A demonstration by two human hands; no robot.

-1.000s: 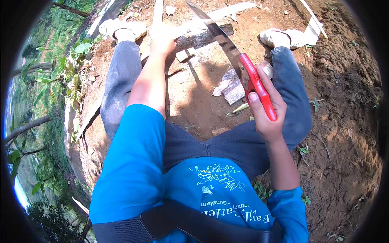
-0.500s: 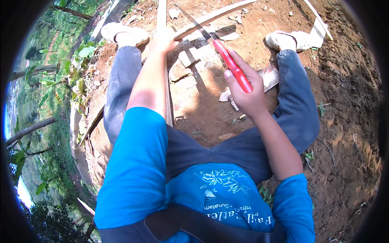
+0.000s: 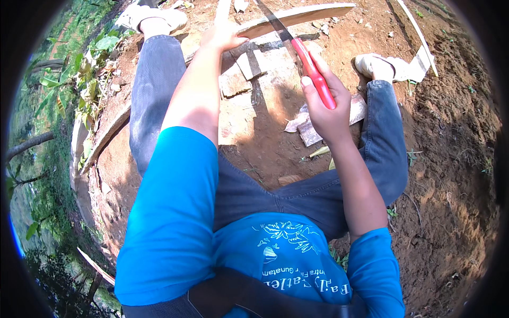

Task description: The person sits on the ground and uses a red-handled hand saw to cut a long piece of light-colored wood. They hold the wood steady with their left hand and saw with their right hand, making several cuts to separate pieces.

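My left hand is closed around a long pale wooden strip, whose top end runs out past the upper edge of the view. Lower down, my left forearm hides most of the strip. In my right hand is a red-handled knife, the fingers wrapped round its handle. Its dark, narrow blade points up and to the left, over a wooden board. That board lies slanted just right of my left hand, and the blade crosses in front of it; whether they touch I cannot tell.
Wood blocks lie on the dirt between my legs. A flat, weathered wood piece lies by my right knee, with dry leaves around it. Another thin strip stands beyond my right shoe. Plants and a drop-off border the left side.
The view has shifted, so the ground and feet appear moved. My right hand still holds the knife, its blade now more upright and further right. The left hand keeps its hold on the strip.
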